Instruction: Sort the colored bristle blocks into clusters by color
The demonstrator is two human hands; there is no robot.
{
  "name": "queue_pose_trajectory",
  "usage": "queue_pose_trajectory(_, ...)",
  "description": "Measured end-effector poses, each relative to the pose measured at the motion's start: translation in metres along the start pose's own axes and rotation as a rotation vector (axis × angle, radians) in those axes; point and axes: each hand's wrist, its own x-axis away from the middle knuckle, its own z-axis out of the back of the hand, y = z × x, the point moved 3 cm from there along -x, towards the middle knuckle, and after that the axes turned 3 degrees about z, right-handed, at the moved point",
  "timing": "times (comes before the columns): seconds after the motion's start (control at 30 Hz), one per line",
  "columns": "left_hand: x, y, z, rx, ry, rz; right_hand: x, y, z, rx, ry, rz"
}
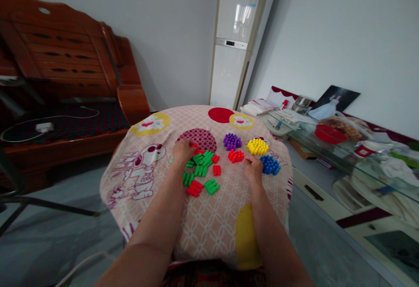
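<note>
Red cluster [236, 156]: small knobbed pieces grouped just beside the right fingertips, toward the left hand.
Right hand [253, 168]: thumb and fingers drawn together; cannot tell whether a piece is pinched.
Left hand [183, 151]: fingers curled down at loose red pieces [195, 149]; grip hidden, cannot tell.
Green pieces [200, 170]: flat on the cloth [209, 221], on the right-hand side of the left fingers, some overlapping.
Purple cluster [232, 141]: beyond the right fingertips.
Yellow cluster [258, 146]: just beyond the right hand.
Blue cluster [270, 165]: near the right hand, outer side.
Heft and feel: probably light, stiff plastic, smooth, not fragile; clusters likely easy to knock apart.
Best hold: thumb and forefinger across one piece's sides, light squeeze, lifted straight up.
</note>
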Motion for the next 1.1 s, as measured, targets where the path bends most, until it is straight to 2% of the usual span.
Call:
queue_pose_trajectory(0.1,0.007,0.022,0.004,0.201,0.041,-0.047,0.0,0.0,0.0,-0.005,0.005,0.004)
queue_pose_trajectory(0.2,0.02,0.051,0.003,0.362,0.011,-0.164,0.001,-0.001,0.0,-0.014,0.005,0.011)
queue_pose_trajectory(0.3,0.035,0.075,-0.007,0.417,-0.054,-0.279,0.001,-0.002,0.0,-0.021,0.014,0.02)
queue_pose_trajectory(0.4,0.046,0.09,-0.022,0.378,-0.135,-0.364,0.001,-0.003,0.0,-0.02,0.017,0.011)
queue_pose_trajectory(0.6,0.053,0.097,-0.043,0.313,-0.218,-0.445,0.001,-0.004,0.001,-0.012,0.004,0.002)
queue_pose_trajectory(0.87,0.053,0.102,-0.06,0.364,-0.207,-0.445,0.001,-0.002,0.0,-0.022,0.018,0.008)
queue_pose_trajectory(0.97,0.051,0.101,-0.059,0.397,-0.192,-0.437,0.0,-0.003,0.0,-0.016,0.008,-0.008)
queue_pose_trajectory(1.1,0.038,0.085,-0.04,0.45,-0.132,-0.398,0.0,-0.003,0.001,-0.02,0.006,-0.023)
